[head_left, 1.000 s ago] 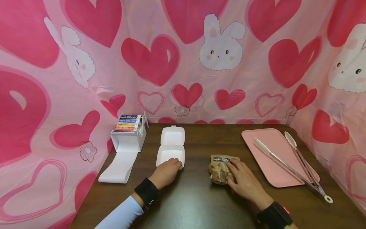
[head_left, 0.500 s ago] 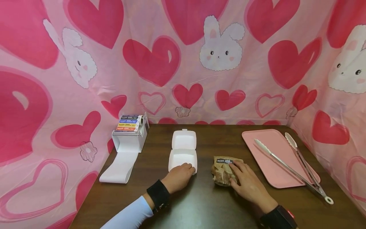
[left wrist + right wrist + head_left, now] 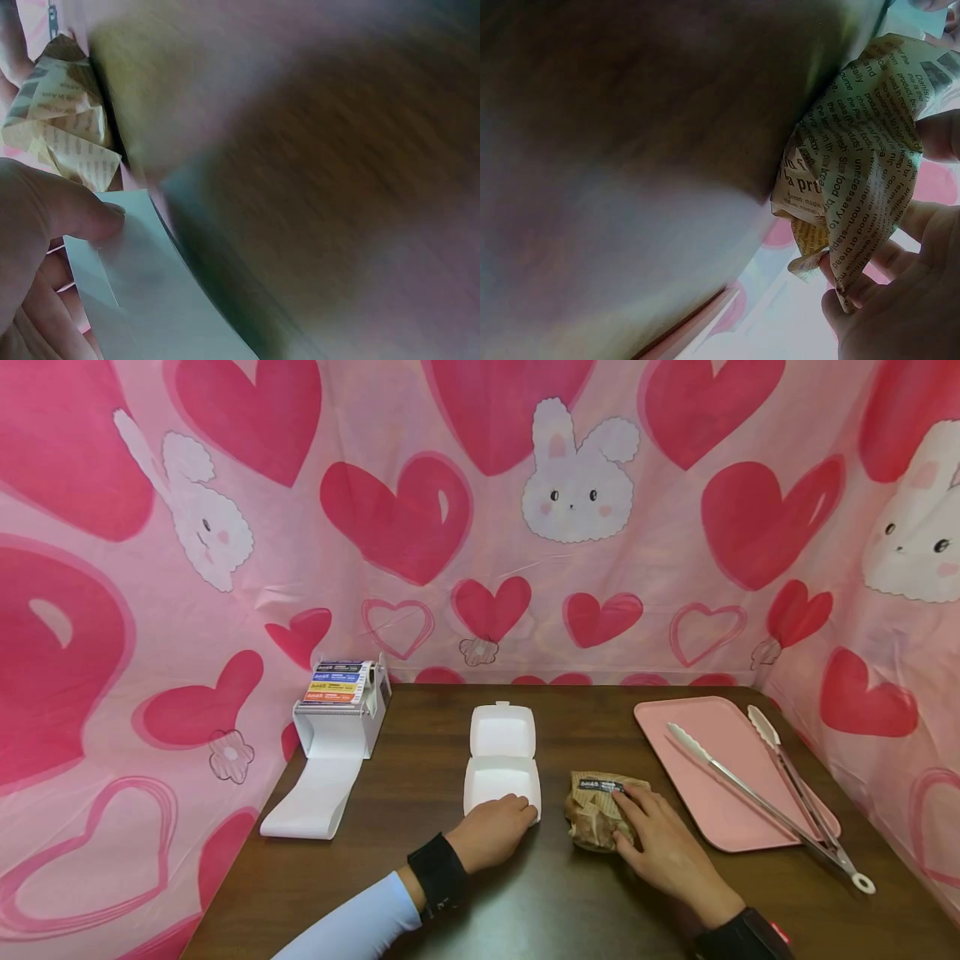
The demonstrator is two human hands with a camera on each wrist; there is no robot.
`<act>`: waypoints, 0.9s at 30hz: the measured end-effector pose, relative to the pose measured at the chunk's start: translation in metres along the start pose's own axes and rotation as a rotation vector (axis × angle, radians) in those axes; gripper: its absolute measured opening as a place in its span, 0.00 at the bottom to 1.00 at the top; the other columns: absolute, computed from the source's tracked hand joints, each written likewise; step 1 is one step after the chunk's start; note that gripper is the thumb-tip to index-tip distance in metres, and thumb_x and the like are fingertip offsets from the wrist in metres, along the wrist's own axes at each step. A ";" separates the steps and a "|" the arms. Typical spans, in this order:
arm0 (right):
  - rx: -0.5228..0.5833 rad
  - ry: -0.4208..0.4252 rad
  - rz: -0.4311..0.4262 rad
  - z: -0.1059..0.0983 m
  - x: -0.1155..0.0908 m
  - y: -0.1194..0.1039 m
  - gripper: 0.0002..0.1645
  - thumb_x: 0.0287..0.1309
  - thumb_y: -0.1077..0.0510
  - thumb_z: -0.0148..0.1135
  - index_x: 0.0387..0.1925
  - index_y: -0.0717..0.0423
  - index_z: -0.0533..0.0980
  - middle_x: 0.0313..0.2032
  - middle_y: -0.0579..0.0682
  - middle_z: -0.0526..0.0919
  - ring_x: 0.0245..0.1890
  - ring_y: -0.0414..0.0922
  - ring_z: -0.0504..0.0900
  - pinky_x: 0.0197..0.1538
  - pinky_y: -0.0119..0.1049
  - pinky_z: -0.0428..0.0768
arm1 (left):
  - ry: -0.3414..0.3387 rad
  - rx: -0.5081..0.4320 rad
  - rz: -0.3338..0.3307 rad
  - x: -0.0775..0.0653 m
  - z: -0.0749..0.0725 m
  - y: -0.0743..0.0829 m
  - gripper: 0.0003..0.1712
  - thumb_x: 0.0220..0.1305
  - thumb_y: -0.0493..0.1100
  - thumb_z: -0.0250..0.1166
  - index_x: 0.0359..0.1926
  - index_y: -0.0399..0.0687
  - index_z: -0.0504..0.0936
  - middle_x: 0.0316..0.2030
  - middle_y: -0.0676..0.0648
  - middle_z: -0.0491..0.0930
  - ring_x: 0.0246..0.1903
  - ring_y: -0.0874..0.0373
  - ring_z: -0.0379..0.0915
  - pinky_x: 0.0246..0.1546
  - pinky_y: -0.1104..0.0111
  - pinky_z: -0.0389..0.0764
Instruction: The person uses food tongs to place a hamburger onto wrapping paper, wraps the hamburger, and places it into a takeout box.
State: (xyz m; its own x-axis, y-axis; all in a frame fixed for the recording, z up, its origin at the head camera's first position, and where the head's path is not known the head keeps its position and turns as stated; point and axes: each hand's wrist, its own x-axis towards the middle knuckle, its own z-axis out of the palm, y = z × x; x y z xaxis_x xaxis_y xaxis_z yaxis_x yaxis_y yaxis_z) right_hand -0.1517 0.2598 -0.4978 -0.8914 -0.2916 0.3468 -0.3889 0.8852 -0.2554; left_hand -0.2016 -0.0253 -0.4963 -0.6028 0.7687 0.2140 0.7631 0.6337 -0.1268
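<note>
An opened white clamshell food box [image 3: 502, 732] lies mid-table, lid folded back towards the wall. My left hand [image 3: 495, 831] pinches its near right corner; in the left wrist view the thumb presses the inside of the white wall [image 3: 154, 277], with fingers on the outer side. To the right of the box sits a package [image 3: 592, 828] wrapped in brown newsprint-patterned paper, a dark label strip on top. My right hand [image 3: 667, 852] grips its right side, fingers over the top and thumb at the near side. Printed text covers the crumpled wrapper [image 3: 870, 157] in the right wrist view.
A label dispenser [image 3: 337, 710] with coloured rolls stands at the back left, its white strip [image 3: 311, 802] trailing forward. On the right, metal tongs [image 3: 776, 802] lie across a pink tray [image 3: 697, 777]. A heart-and-rabbit patterned curtain [image 3: 480, 527] surrounds the dark wooden table [image 3: 510, 918].
The box has slid right along the table with my left hand, nearing the package. The package and my right hand have shifted slightly right.
</note>
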 end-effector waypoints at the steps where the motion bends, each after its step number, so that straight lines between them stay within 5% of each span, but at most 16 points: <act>1: 0.000 -0.001 0.003 0.000 -0.001 0.001 0.36 0.59 0.54 0.69 0.67 0.60 0.72 0.65 0.63 0.73 0.64 0.63 0.70 0.62 0.60 0.70 | 0.002 0.004 0.006 0.001 0.000 0.001 0.05 0.66 0.40 0.67 0.42 0.50 0.81 0.34 0.53 0.79 0.36 0.61 0.77 0.33 0.70 0.79; 27: -0.014 0.009 0.016 -0.011 -0.021 0.014 0.36 0.59 0.55 0.70 0.68 0.60 0.72 0.65 0.63 0.72 0.62 0.63 0.71 0.60 0.61 0.71 | -0.015 0.006 0.079 0.017 -0.003 0.028 0.03 0.68 0.43 0.65 0.42 0.52 0.81 0.36 0.55 0.80 0.37 0.63 0.77 0.35 0.73 0.79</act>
State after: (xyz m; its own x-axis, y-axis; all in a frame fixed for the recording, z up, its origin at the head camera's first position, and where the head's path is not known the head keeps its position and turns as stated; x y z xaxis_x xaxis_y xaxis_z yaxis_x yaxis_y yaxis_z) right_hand -0.1354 0.2826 -0.4986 -0.8952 -0.2742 0.3512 -0.3715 0.8947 -0.2482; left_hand -0.1898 0.0055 -0.4937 -0.5441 0.8175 0.1890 0.8070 0.5715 -0.1485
